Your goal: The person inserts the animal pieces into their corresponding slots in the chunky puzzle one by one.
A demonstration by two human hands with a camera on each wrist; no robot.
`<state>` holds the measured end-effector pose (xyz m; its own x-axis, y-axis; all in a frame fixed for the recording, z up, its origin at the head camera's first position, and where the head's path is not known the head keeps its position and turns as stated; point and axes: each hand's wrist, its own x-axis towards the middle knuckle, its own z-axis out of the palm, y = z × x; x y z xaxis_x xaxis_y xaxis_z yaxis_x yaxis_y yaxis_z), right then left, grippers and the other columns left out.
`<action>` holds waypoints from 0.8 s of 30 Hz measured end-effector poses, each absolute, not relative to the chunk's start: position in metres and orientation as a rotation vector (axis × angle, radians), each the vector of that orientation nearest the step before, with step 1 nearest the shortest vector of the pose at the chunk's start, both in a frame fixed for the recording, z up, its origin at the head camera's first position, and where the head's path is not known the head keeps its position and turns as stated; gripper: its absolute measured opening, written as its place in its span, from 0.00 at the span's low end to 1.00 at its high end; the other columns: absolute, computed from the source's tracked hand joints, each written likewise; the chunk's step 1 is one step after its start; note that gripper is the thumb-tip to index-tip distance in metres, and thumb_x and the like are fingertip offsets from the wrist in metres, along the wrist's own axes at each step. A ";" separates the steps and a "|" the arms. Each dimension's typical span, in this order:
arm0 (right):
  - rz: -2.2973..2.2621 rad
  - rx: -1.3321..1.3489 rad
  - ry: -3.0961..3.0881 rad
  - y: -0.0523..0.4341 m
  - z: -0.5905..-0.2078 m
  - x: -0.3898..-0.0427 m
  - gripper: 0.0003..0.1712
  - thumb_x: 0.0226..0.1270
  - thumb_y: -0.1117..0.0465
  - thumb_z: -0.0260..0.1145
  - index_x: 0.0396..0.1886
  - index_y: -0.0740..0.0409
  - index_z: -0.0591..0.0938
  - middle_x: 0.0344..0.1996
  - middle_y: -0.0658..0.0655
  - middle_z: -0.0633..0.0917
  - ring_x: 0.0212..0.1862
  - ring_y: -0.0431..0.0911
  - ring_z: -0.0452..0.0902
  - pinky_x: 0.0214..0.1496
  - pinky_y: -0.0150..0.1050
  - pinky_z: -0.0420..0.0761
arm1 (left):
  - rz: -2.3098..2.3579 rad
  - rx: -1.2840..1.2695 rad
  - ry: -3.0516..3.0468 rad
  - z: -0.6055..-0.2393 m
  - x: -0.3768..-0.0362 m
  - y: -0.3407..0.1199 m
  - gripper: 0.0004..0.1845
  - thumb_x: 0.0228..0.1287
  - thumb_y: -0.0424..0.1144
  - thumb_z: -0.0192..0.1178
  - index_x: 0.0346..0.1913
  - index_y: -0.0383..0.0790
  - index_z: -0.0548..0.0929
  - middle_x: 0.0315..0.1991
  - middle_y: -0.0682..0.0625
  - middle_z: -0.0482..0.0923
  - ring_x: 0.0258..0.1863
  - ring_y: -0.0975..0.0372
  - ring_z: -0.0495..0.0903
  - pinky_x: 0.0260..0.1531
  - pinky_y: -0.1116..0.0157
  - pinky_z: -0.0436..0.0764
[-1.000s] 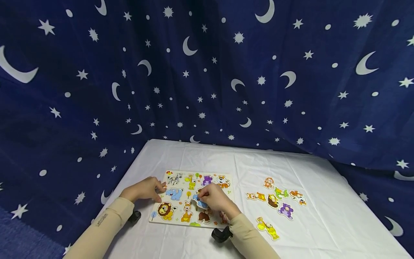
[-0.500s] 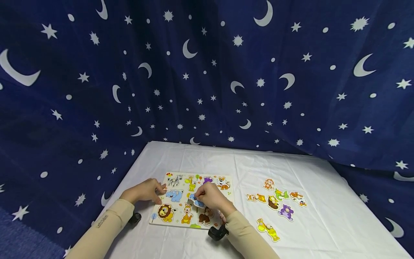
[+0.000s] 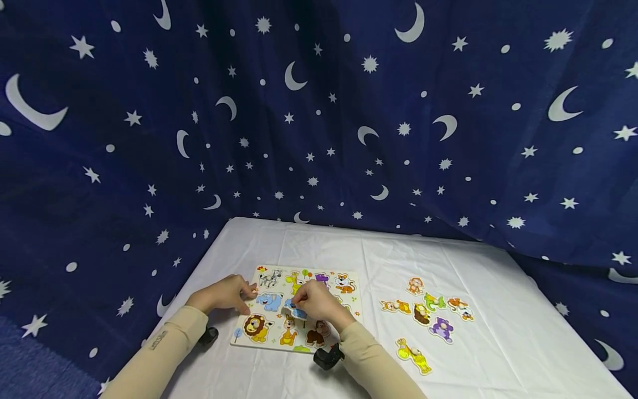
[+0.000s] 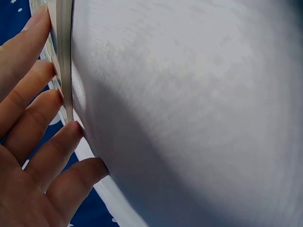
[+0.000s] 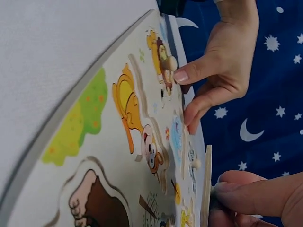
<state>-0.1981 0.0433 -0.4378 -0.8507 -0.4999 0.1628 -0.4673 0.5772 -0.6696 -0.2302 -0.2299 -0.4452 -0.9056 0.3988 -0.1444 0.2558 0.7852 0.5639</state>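
Dark blue cloth printed with white moons and stars (image 3: 319, 111) is hanging all around the white-covered table (image 3: 324, 244) where I am working. An animal peg puzzle board (image 3: 349, 274) is lying on the table in front of me. My left hand (image 3: 224, 293) is resting at the board's left edge, its straight fingers (image 4: 33, 94) pressing against that edge and curling round nothing. My right hand (image 3: 316, 302) is hovering over the middle of the board, pinching a small blue puzzle piece (image 3: 294, 310) by its peg between thumb and fingertips; the piece is tilted up on edge just above the board, beside the blue elephant (image 3: 269, 301). Well to the right of the board, loose animal pieces (image 3: 428, 310) are lying spread on the white cloth.
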 end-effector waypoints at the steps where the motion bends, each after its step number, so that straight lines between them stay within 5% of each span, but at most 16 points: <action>1: -1.134 -0.852 2.761 0.042 -0.438 -0.198 0.09 0.57 0.76 0.65 0.32 0.66 0.90 0.34 0.59 0.91 0.38 0.47 0.85 0.39 0.33 0.82 | 0.799 0.521 2.721 -0.445 -0.230 -0.230 0.24 0.36 0.33 0.81 0.43 0.37 0.90 0.59 0.37 0.81 0.66 0.42 0.73 0.69 0.45 0.67; 24: -1.110 -0.798 2.724 0.024 -0.440 -0.207 0.09 0.58 0.76 0.66 0.31 0.63 0.90 0.35 0.57 0.91 0.40 0.46 0.85 0.42 0.33 0.83 | 0.820 0.500 2.701 -0.444 -0.230 -0.231 0.23 0.37 0.32 0.81 0.43 0.38 0.90 0.60 0.35 0.80 0.67 0.41 0.73 0.70 0.46 0.66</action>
<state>-0.2066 0.0242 -0.4401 -0.8587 -0.5013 0.1063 -0.4329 0.5986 -0.6740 -0.2300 -0.2314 -0.4442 -0.9028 0.4000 -0.1580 0.2448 0.7800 0.5760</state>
